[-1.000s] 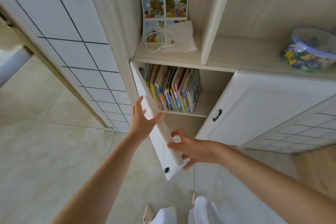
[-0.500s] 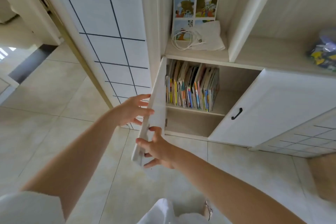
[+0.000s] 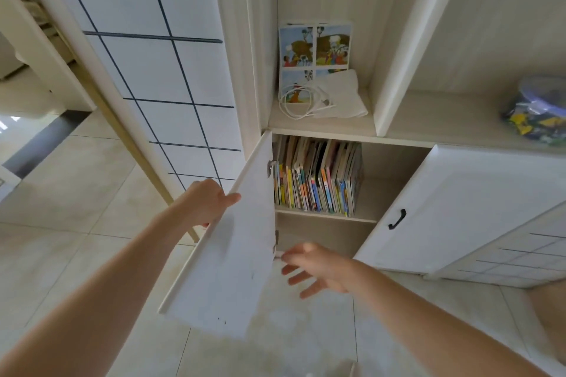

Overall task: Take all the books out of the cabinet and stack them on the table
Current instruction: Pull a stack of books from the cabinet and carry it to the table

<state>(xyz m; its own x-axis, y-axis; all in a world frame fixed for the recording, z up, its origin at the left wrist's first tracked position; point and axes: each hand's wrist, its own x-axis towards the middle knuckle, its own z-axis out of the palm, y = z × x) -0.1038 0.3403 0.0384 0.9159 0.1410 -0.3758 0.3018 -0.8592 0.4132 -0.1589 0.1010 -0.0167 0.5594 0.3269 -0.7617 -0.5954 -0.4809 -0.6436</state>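
**Operator:** Left of centre, the left hand [image 3: 208, 203] holds the outer edge of the left cabinet door [image 3: 226, 257]; I think the fingers wrap behind it, though the panel hides them. I want that door pushed fully aside so it can't drift into my reach.

**Colleague:** And the other hand?

**Operator:** The right hand [image 3: 318, 269], lower centre, is free, fingers spread and loose, holding nothing. The books [image 3: 318, 176] stand upright on the upper shelf, centre frame. I'd clasp a small batch from the loose right end, squeezing both covers, since a large bundle may fan out.
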